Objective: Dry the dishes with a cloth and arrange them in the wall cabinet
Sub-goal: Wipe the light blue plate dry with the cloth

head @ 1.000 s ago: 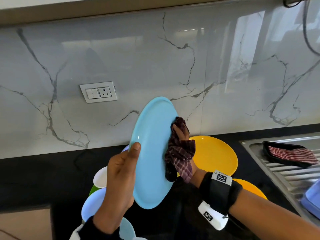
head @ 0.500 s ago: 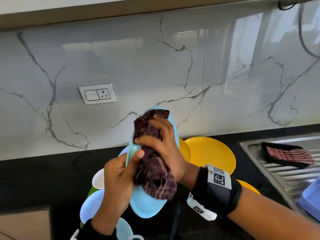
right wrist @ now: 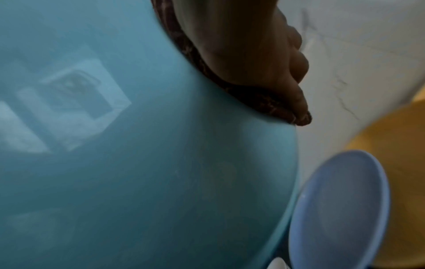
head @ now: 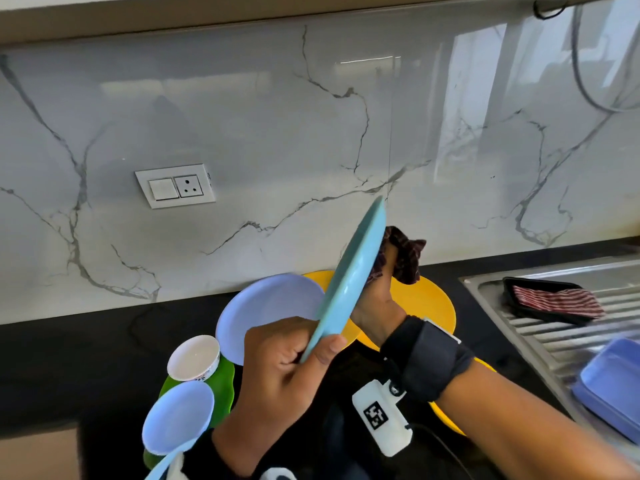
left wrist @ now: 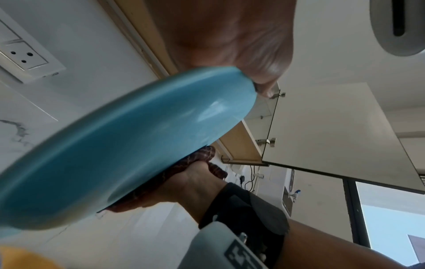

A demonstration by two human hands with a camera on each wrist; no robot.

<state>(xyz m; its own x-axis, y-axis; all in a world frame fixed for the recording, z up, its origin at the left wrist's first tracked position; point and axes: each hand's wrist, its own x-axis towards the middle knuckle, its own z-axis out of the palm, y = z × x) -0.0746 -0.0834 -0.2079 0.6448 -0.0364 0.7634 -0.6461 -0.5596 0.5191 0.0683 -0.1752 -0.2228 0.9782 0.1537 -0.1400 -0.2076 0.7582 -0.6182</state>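
Head view: left hand (head: 277, 382) pinches the tilted blue plate (head: 349, 289) by its lower rim. Right hand (head: 375, 306) presses the dark cloth (head: 401, 258) against its far face, fingers hidden.

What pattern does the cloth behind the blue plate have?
The cloth is dark maroon with pale checks, clearest in the head view.

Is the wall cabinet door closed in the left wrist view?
No, the cabinet door stands swung open on its hinges above the blue plate, showing the cabinet's wooden edge.

No readable text; only square coded marker on white wrist tag (head: 375, 415).
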